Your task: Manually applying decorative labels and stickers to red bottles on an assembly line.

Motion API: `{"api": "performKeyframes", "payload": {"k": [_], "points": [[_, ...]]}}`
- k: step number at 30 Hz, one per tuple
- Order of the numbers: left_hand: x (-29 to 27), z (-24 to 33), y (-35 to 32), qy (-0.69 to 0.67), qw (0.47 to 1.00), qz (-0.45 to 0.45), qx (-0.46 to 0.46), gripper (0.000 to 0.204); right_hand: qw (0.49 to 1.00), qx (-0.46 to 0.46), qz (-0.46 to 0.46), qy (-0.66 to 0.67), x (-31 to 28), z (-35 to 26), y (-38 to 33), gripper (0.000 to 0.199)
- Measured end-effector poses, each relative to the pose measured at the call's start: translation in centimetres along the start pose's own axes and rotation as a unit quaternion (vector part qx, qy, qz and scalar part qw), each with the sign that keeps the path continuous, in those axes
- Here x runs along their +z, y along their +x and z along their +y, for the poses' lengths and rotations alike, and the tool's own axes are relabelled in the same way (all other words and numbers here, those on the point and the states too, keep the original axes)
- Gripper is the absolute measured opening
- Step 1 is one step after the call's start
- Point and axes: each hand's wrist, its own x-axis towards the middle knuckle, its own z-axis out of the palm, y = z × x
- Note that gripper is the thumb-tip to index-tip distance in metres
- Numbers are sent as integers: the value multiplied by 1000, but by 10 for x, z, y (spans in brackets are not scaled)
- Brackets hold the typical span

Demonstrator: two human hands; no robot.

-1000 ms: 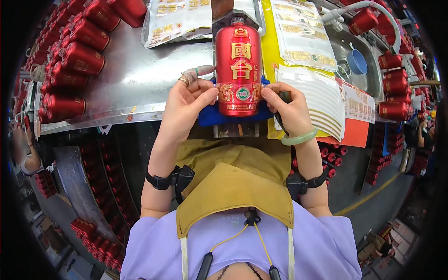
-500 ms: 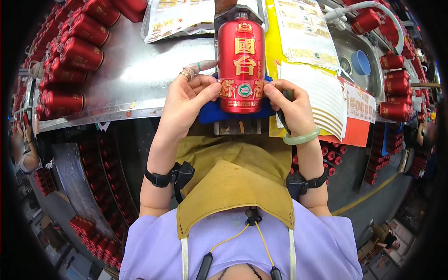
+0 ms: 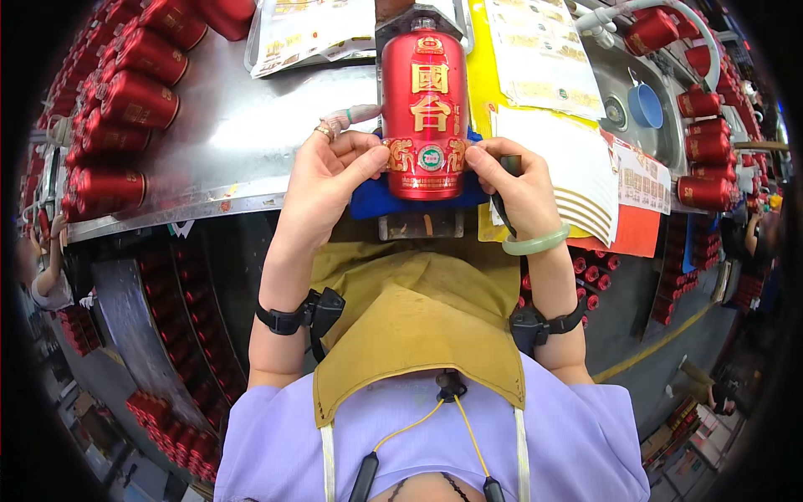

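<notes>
A glossy red bottle [image 3: 424, 58] lies on its back before me, neck away, on a blue cloth [image 3: 368, 201]. Across its lower part runs a gold label [image 3: 401, 156] with a dragon pattern and a round green emblem. Thumb and fingertips of my left hand [image 3: 330, 171] pinch closed at the label's left end; its index finger, wrapped in whitish covering, points along the bottle. At the right end my right hand [image 3: 527, 188] presses its thumb, while a slim black tool [image 3: 501, 209] is tucked in its closed fingers. Whether the label's ends are stuck down, I cannot tell.
Red bottles [image 3: 138, 100] line the metal table's [image 3: 226, 125] left side. Label sheets [image 3: 544, 58] and a stack of white sheets [image 3: 556, 167] lie at right, beside a sink [image 3: 669, 134] with a blue cup [image 3: 645, 105]. More sheets [image 3: 314, 33] sit in a tray at the back left.
The view has shifted slightly, so the bottle and both hands appear a little further left. Both hands keep their places at the label's ends.
</notes>
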Motion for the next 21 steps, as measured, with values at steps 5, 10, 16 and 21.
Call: {"api": "performKeyframes", "payload": {"k": [5, 10, 16, 21], "points": [[0, -1, 1, 0, 1000, -2, 2, 55, 1000, 2, -3, 2, -1, -2, -1, 23], [0, 0, 2, 0, 1000, -2, 6, 55, 1000, 12, -1, 8, -2, -1, 0, 23], [1, 1, 0, -9, 1000, -5, -4, 55, 1000, 3, 2, 7, -1, 0, -1, 23], [2, 0, -1, -7, 1000, -3, -2, 55, 1000, 18, 2, 9, -1, -1, -3, 23]]}}
